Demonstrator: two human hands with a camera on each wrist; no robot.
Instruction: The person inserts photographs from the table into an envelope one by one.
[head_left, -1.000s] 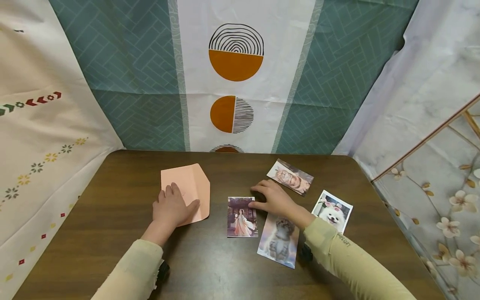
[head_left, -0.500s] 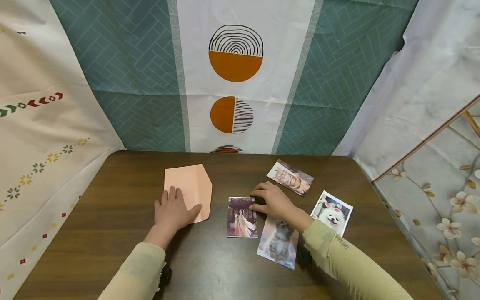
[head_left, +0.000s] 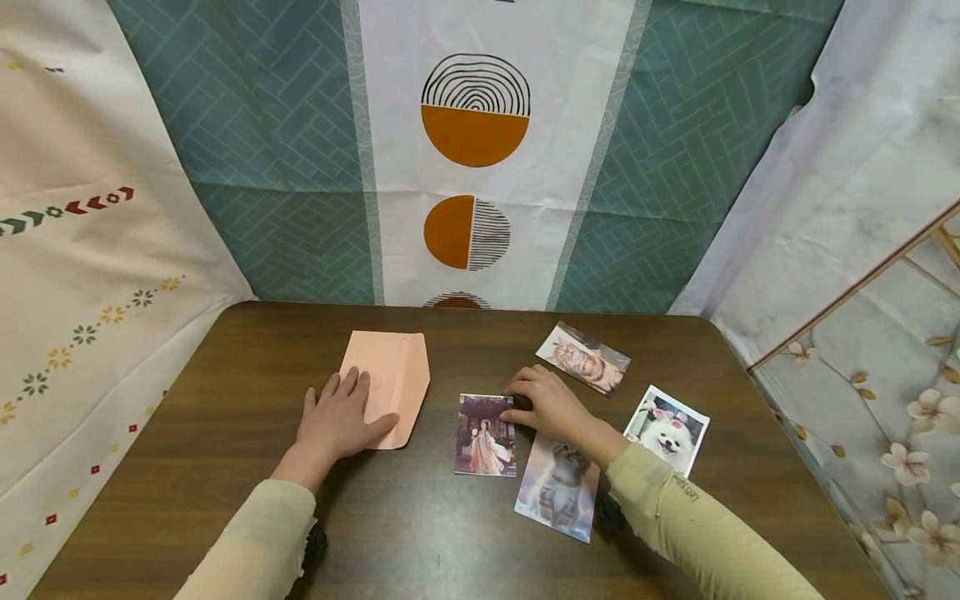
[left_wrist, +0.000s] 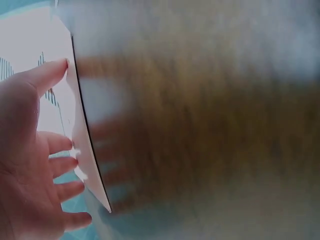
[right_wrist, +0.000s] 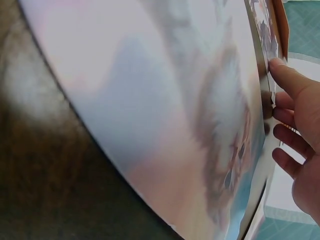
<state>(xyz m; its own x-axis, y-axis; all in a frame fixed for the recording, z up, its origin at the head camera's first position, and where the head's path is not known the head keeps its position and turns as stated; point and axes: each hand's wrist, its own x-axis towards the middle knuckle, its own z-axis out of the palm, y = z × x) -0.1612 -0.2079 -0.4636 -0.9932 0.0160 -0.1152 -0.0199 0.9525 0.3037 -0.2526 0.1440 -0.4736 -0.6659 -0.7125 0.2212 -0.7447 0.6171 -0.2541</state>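
Note:
My left hand [head_left: 339, 419] lies on a pink envelope [head_left: 396, 367], its fingers stretched out and thumb spread across the lower part. The envelope's pointed flap faces right. In the left wrist view, the fingertips [left_wrist: 75, 190] press against the thin pink sheet [left_wrist: 85, 142]. With the thumb at its upper right corner, my right hand [head_left: 553, 404] touches a small photo card [head_left: 483, 446] of a figure in a long robe. The other fingers rest loosely bent just beyond that corner. Partly under this hand and wrist lies a kitten photo [head_left: 558, 492], large in the right wrist view.
An orange cat photo [head_left: 585, 358] lies at an angle behind the right hand. A white dog photo [head_left: 663, 437] sits to the right, its lower part covered by the sleeve [head_left: 667, 492]. Patterned cloths [head_left: 300, 167] stand around the brown table [head_left: 405, 533].
The left hand has slid the envelope to the right and turned it slightly clockwise. The right hand and the photos stay where they were.

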